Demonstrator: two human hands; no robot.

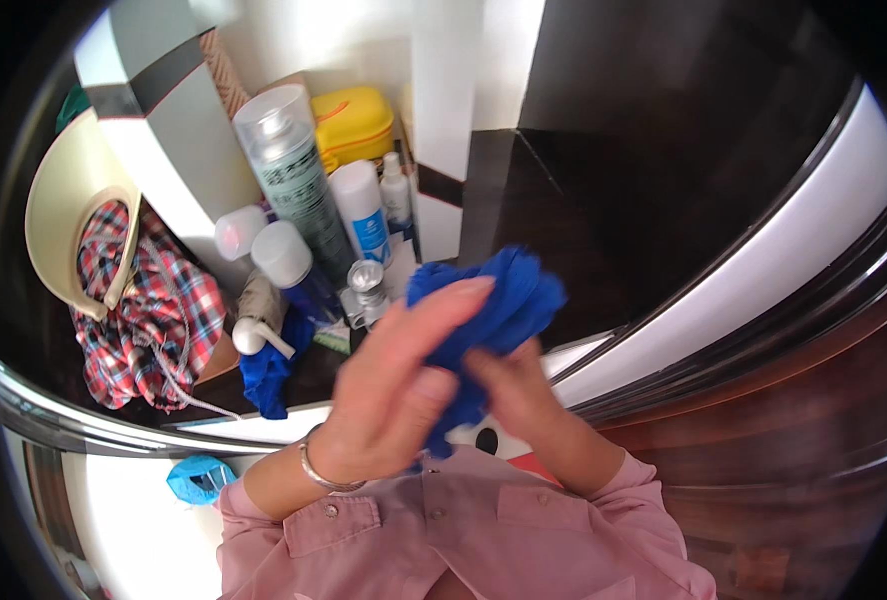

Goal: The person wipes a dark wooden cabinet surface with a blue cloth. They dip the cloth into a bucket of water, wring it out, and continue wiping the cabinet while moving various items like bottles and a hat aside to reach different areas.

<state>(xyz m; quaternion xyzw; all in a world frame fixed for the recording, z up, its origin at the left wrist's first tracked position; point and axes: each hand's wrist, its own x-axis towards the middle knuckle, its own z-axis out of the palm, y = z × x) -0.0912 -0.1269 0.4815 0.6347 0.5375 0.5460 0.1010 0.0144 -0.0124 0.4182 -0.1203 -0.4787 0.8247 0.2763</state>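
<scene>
A bunched blue cloth (pixel 507 300) is held in front of my chest, above the edge of a dark countertop (pixel 563 247). My left hand (pixel 391 390), with a silver bracelet at the wrist, lies along its left side, index finger stretched over the fabric and thumb bent against it. From the right, my right hand (pixel 518 386) grips the lower part of the cloth, its fingers blurred and partly hidden. A loose end hangs down between both hands.
Left of my hands stand a tall aerosol can (pixel 293 172), a white-capped blue can (pixel 293 262), a white spray can (pixel 361 206) and a pump bottle (pixel 256 330). Further out are another blue cloth (pixel 267 379), a plaid sun hat (pixel 143 300) and a yellow case (pixel 353 124).
</scene>
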